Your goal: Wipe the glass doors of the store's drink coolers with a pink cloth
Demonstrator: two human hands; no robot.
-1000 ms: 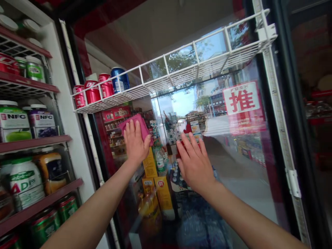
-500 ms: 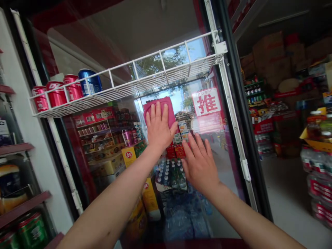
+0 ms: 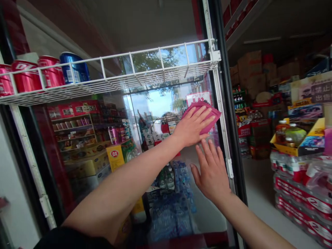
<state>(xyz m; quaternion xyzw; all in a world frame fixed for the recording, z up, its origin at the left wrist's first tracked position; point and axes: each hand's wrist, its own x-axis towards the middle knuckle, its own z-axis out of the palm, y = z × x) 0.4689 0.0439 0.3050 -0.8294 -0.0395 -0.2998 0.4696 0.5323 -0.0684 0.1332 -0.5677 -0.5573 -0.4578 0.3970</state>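
My left hand [image 3: 193, 126] holds a pink cloth [image 3: 211, 119] flat against the glass door [image 3: 207, 221], its fingers stretched out over the fabric. Part of a red-and-white sticker [image 3: 198, 97] shows above the cloth, and the rest is covered. Just below the cloth, my right hand [image 3: 211, 173] is open at the glass, fingers apart and nothing in it. Whether its palm touches the glass I cannot tell. Across the door above both hands runs a white wire rack [image 3: 145, 71]. Red cans [image 3: 27, 76] and a blue can [image 3: 74, 67] stand at its left end.
The black door frame [image 3: 234, 173] and a white slotted rail [image 3: 221, 103] border the glass on the right. Beyond them are stacked bottle packs [image 3: 302, 197], a yellow-edged box [image 3: 306, 145] with bottles, and cardboard boxes [image 3: 250, 69]. Shop shelves and bottles show in the glass.
My left hand has slid the pink cloth to the right across the glass, over part of the sticker. My right hand sits slightly further right and lower. The view has shifted right.
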